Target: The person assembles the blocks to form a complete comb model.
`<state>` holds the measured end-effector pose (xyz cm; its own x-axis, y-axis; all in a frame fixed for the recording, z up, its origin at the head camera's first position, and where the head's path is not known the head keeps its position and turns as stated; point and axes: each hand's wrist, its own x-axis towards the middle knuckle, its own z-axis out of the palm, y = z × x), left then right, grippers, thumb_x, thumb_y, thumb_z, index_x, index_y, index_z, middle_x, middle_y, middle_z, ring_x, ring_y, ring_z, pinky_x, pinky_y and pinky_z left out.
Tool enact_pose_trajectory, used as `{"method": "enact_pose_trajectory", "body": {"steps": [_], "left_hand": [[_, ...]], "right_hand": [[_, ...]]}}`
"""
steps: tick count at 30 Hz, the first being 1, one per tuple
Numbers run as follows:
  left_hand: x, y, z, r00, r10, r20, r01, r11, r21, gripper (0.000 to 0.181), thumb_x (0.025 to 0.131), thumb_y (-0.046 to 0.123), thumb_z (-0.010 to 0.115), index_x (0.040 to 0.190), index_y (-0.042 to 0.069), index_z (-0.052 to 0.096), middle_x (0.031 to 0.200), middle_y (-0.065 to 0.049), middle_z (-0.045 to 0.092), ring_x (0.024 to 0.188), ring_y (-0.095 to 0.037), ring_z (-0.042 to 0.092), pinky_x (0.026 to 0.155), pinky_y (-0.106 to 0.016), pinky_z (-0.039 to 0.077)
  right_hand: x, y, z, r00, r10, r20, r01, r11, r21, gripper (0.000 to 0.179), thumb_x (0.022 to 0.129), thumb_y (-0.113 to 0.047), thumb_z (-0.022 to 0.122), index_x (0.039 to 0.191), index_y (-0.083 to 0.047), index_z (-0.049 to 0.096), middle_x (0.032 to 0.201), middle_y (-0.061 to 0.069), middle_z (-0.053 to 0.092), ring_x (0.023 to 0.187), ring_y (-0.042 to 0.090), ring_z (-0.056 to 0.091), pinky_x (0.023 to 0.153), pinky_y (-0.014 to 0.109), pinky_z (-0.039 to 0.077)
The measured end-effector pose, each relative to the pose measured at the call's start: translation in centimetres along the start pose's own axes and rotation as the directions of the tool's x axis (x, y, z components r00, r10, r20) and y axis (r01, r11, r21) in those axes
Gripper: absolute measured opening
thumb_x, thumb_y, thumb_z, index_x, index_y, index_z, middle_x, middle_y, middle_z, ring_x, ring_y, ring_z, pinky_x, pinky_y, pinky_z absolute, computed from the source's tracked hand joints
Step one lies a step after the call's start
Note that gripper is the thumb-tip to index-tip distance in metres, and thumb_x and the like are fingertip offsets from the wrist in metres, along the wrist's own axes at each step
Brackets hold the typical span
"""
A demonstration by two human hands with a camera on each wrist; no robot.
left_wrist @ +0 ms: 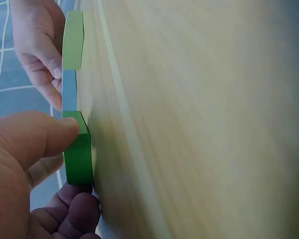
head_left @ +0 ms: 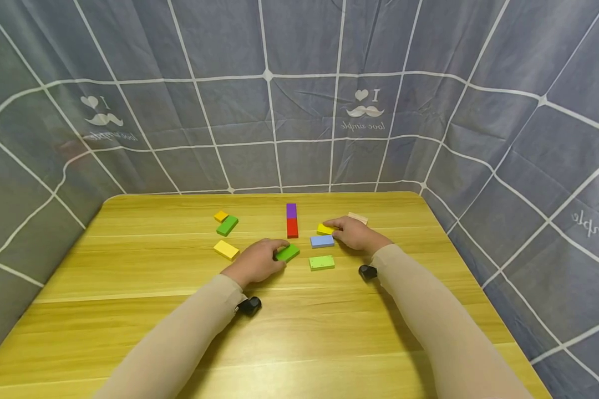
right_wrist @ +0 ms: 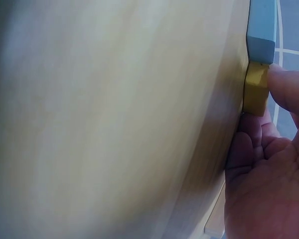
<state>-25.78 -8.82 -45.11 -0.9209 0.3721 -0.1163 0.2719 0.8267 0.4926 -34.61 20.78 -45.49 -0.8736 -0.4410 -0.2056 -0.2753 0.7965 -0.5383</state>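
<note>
My left hand pinches a dark green block lying on the table, the thumb at one side and the fingers at its end. Over at the right, my right hand holds a yellow block between thumb and fingers; part of that block is hidden in the head view. A light blue block lies just in front of the yellow one. Nearer to me is a light green block. Purple and red blocks stand end to end in the middle.
To the left on the wooden table lie an orange block, a green block and a pale yellow block. Behind my right hand a light wood-coloured block is partly covered. A grey checked curtain surrounds the table's back and sides.
</note>
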Motion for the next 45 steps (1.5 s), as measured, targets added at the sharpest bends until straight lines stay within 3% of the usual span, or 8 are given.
{"method": "enact_pose_trajectory", "body": {"steps": [11, 16, 21, 26, 36, 45], "left_hand": [[0.6, 0.9, 0.7, 1.0, 0.005, 0.007, -0.005, 1.0, 0.002, 0.062, 0.099, 0.036, 0.073, 0.153, 0.013, 0.055, 0.14, -0.013, 0.066, 0.118, -0.026, 0.063, 0.107, -0.047, 0.051], [0.7, 1.1, 0.8, 1.0, 0.003, 0.015, -0.003, 1.0, -0.016, 0.059, 0.101, 0.035, 0.07, 0.153, 0.012, 0.056, 0.118, -0.007, 0.069, 0.104, -0.021, 0.062, 0.1, -0.043, 0.053], [1.0, 1.3, 0.9, 1.0, 0.018, 0.019, -0.017, 0.999, -0.029, 0.059, 0.101, 0.032, 0.068, 0.155, 0.013, 0.053, 0.102, -0.003, 0.064, 0.093, -0.02, 0.058, 0.09, -0.04, 0.051], [1.3, 1.2, 0.8, 0.999, 0.025, 0.021, -0.024, 0.999, -0.028, 0.059, 0.101, 0.033, 0.069, 0.154, 0.012, 0.054, 0.105, -0.004, 0.066, 0.095, -0.02, 0.059, 0.092, -0.04, 0.053], [1.5, 1.1, 0.7, 1.0, -0.018, -0.011, 0.017, 0.997, -0.074, 0.06, 0.1, 0.035, 0.072, 0.152, 0.01, 0.055, 0.111, -0.006, 0.07, 0.1, -0.021, 0.064, 0.098, -0.043, 0.055], [1.7, 0.9, 0.5, 0.999, -0.053, -0.013, 0.051, 0.992, -0.119, 0.057, 0.1, 0.031, 0.07, 0.15, 0.009, 0.054, 0.102, -0.003, 0.063, 0.088, -0.019, 0.058, 0.084, -0.037, 0.05]], "right_hand": [[0.2, 0.1, 0.0, 1.0, 0.001, -0.002, -0.001, 1.0, 0.007, 0.046, 0.11, -0.014, 0.053, 0.156, -0.015, 0.054, 0.16, 0.015, 0.052, 0.152, 0.036, 0.043, 0.125, 0.054, 0.035], [0.3, 0.3, 0.1, 1.0, 0.005, -0.002, -0.005, 1.0, 0.007, 0.046, 0.11, -0.014, 0.054, 0.156, -0.016, 0.053, 0.16, 0.015, 0.052, 0.153, 0.036, 0.043, 0.125, 0.054, 0.036], [0.3, 0.2, 0.1, 1.0, 0.002, -0.004, -0.002, 1.0, 0.006, 0.046, 0.11, -0.014, 0.054, 0.156, -0.016, 0.054, 0.16, 0.015, 0.052, 0.153, 0.036, 0.043, 0.125, 0.054, 0.035], [0.2, 0.2, 0.1, 1.0, -0.003, -0.003, 0.003, 1.0, 0.008, 0.046, 0.11, -0.014, 0.054, 0.156, -0.015, 0.053, 0.16, 0.015, 0.051, 0.153, 0.036, 0.042, 0.126, 0.054, 0.034], [0.2, 0.1, 0.0, 1.0, -0.001, 0.0, 0.001, 1.0, 0.005, 0.047, 0.11, -0.014, 0.052, 0.157, -0.016, 0.052, 0.161, 0.014, 0.051, 0.154, 0.036, 0.041, 0.126, 0.054, 0.034], [0.1, -0.1, 0.0, 1.0, -0.001, 0.001, 0.001, 1.0, 0.01, 0.047, 0.11, -0.014, 0.052, 0.157, -0.016, 0.052, 0.161, 0.014, 0.051, 0.154, 0.036, 0.041, 0.126, 0.054, 0.034]]}}
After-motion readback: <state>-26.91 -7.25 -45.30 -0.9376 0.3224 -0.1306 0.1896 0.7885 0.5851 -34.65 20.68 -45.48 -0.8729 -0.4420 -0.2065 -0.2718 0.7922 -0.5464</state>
